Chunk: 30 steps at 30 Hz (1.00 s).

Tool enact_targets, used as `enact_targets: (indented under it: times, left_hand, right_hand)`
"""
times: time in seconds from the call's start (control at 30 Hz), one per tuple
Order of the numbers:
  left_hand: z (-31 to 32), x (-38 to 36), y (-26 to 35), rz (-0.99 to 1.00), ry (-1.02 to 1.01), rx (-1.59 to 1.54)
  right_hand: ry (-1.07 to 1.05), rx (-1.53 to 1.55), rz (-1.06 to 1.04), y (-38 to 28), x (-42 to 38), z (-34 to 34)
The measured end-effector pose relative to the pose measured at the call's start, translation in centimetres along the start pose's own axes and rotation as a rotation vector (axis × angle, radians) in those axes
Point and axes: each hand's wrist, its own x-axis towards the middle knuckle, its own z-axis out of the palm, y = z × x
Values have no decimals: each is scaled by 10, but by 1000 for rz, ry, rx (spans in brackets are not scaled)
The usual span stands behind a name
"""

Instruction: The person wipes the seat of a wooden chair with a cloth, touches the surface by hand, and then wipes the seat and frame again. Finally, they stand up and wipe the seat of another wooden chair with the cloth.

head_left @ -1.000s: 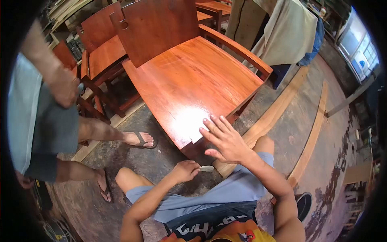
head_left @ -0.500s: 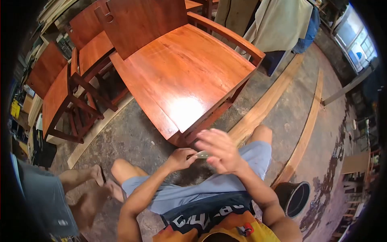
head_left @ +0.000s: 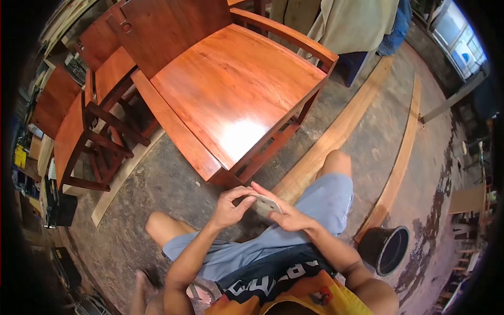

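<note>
Item one, far left: smaller red-brown chairs point(head_left: 79, 121) are standing on the concrete floor point(head_left: 157, 194), with a pale wooden strip point(head_left: 123, 176) lying along the floor at their feet.

Item two, centre: a large glossy armchair point(head_left: 231, 89) is standing just ahead of my knees, its seat catching a bright patch of light near the front edge.

Item three: my left hand point(head_left: 228, 206) is hovering over my lap, just below the front corner of the armchair seat. Its grip is pinching the left edge of a small pale piece of sandpaper point(head_left: 264, 203) between thumb and fingertips.

Item four: my right hand point(head_left: 286, 212) is lying palm-up under the same sandpaper, fingers stretched along its underside and thumb side, so this grip is supporting the piece rather than clenching it. The sandpaper is sitting between both hands, above my grey shorts point(head_left: 294, 236).

Item five, right: long pale planks point(head_left: 336, 139) are lying across the floor, and a black bucket point(head_left: 386, 249) is standing beside my right thigh.
</note>
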Motion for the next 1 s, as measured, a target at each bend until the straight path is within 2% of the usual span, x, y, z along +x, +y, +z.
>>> enact_targets:
  times: [0.07, 0.1, 0.13, 0.17, 0.23, 0.27, 0.33, 0.4, 0.43, 0.47, 0.53, 0.57, 0.67, 0.7, 0.8, 0.83, 0.87, 0.93, 0.97, 1.0]
  left_hand:
    - [6, 5, 11, 91, 72, 91]
    - [7, 9, 19, 155, 118, 180]
    - [6, 10, 18, 160, 126, 205]
    - [4, 10, 17, 165, 134, 229]
    - [2, 6, 24, 106, 94, 240]
    - [1, 5, 24, 87, 48, 256]
    - [1, 3, 21, 55, -43, 293]
    - [1, 2, 16, 97, -78, 319]
    - [1, 0, 14, 114, -98, 330]
    - [0, -1, 12, 103, -111, 334]
    - [-2, -4, 8, 83, -134, 328]
    - [-2, -5, 6, 75, -146, 337]
    - [-7, -9, 2, 49, -151, 336]
    - [-7, -10, -1, 42, -137, 308]
    - [-5, -15, -2, 35, -162, 327]
    - [-5, -18, 0, 30, -183, 351]
    - [-2, -20, 0, 25, -187, 347]
    - [0, -19, -1, 21, -203, 344]
    - [-1, -19, -3, 24, -198, 334]
    - [0, -18, -7, 28, -190, 322]
  right_hand:
    - [-37, -245, -87, -17, 3, -22]
    - [30, -435, -255, -13, 7, -35]
    - [167, -614, -197, -34, 14, -41]
    - [307, -877, -322, -44, 28, -51]
    - [560, -1125, -475, -42, 57, -71]
    - [724, -1158, -482, -42, 74, -70]
    - [721, -1240, -498, -6, 92, -63]
    - [535, -1408, -666, 1, 98, -46]
    - [548, -1538, -728, 15, 101, -59]
    - [622, -1449, -759, 13, 106, -74]
    - [979, -1361, -501, -6, 108, -91]
    - [1025, -1381, -502, -4, 112, -92]
    - [518, -1520, -740, 10, 98, -55]
    - [444, -1539, -837, 3, 95, -49]
    - [741, -1430, -601, 8, 106, -97]
    - [966, -1491, -532, -17, 111, -97]
    - [1011, -1502, -537, -18, 115, -90]
    - [744, -1432, -690, 4, 110, -61]
    - [501, -1478, -770, -5, 98, -52]
    - [576, -1463, -749, -3, 99, -65]
